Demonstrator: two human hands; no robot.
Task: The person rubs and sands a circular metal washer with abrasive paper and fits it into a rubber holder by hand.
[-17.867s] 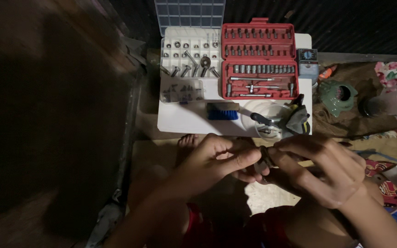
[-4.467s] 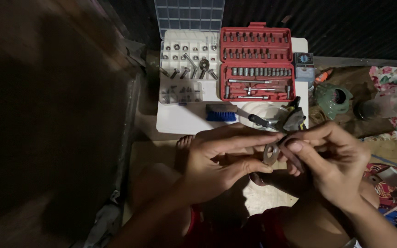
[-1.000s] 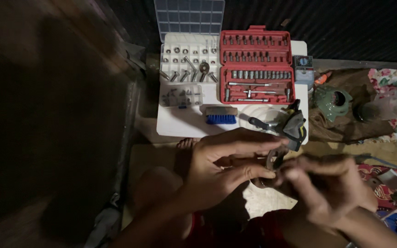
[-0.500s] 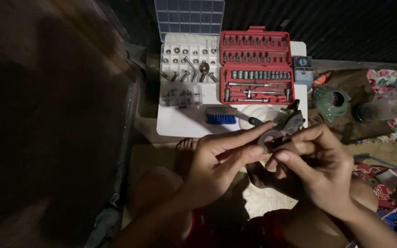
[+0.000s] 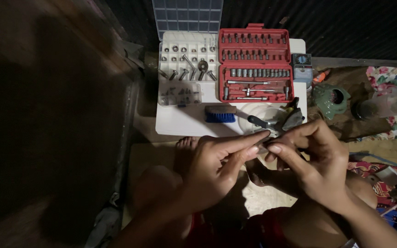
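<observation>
My left hand (image 5: 219, 165) and my right hand (image 5: 313, 160) meet fingertip to fingertip over my lap, just in front of a white board (image 5: 180, 121). Between the fingertips sits a small grey metal part (image 5: 266, 142), mostly hidden; both hands pinch it. The left hand's fingers stretch out along it, and the right hand curls around it from the right.
On the white board stand an open red socket set case (image 5: 256, 64), a white compartment tray of bolts and nuts (image 5: 187, 59), a blue brush (image 5: 220, 114) and a dark-handled tool (image 5: 258, 121). A green ceramic piece (image 5: 329, 97) and floral cloth (image 5: 389, 78) lie right. My bare foot (image 5: 185, 149) rests below the board.
Both hands have stayed joined on the small part and shifted slightly up and right toward the board. The right hand, blurred a second ago, is steady now.
</observation>
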